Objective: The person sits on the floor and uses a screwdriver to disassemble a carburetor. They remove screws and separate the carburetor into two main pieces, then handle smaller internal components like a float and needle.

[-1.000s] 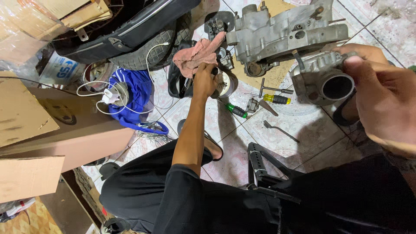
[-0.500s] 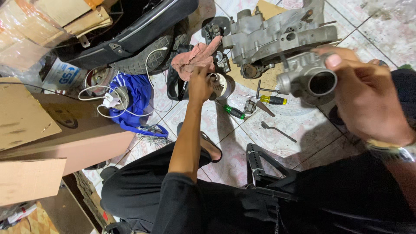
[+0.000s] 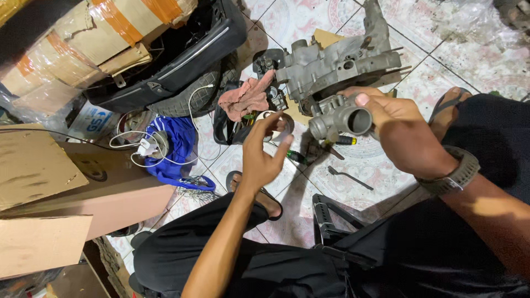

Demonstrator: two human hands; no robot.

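Note:
My right hand (image 3: 403, 132) grips a grey metal engine part (image 3: 339, 118) with a round bore, held above the tiled floor. Just behind it lies a large grey engine casing (image 3: 337, 63) on the floor. My left hand (image 3: 264, 152) hovers in mid-air with fingers apart, holding nothing, above a small round white container (image 3: 284, 120). A pink rag (image 3: 245, 99) lies beyond the left hand, draped over dark parts.
A screwdriver with a yellow and black handle (image 3: 345, 140), a green-handled tool (image 3: 295, 157) and a wrench (image 3: 348, 176) lie on the tiles. A blue cloth with a white charger (image 3: 165, 149), cardboard boxes (image 3: 61, 182), a tyre (image 3: 182, 99) and a black seat (image 3: 176, 55) stand at left.
My left hand has drawn back from the rag and container toward me, fingers spread. My right hand has brought the grey part leftward and closer to the casing.

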